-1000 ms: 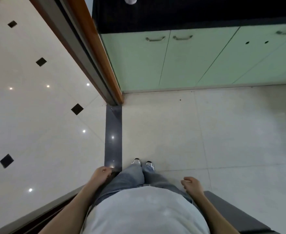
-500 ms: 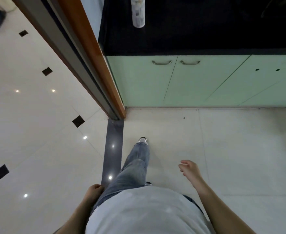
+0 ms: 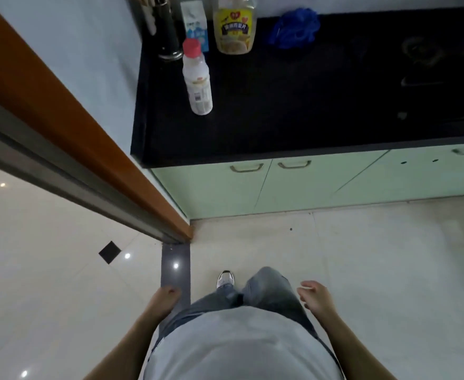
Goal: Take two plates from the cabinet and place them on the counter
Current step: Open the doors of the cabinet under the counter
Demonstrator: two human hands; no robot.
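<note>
Black table (image 3: 294,113) well ahead of both hands, green cabinet (image 3: 302,185) doors beneath it, shut. No plates visible. Bottle (image 3: 197,78) upright near table's left end. Left hand (image 3: 163,297) loosely curled, empty; right hand (image 3: 315,296) half open, empty. Risk: plates set down blind, bottle knocked over.

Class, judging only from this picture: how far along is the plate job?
Done: nothing; the black counter holds no plates. In hand: nothing; left hand and right hand hang empty. Left: everything; the green cabinet doors are shut, so open, take two plates, place them.
</note>
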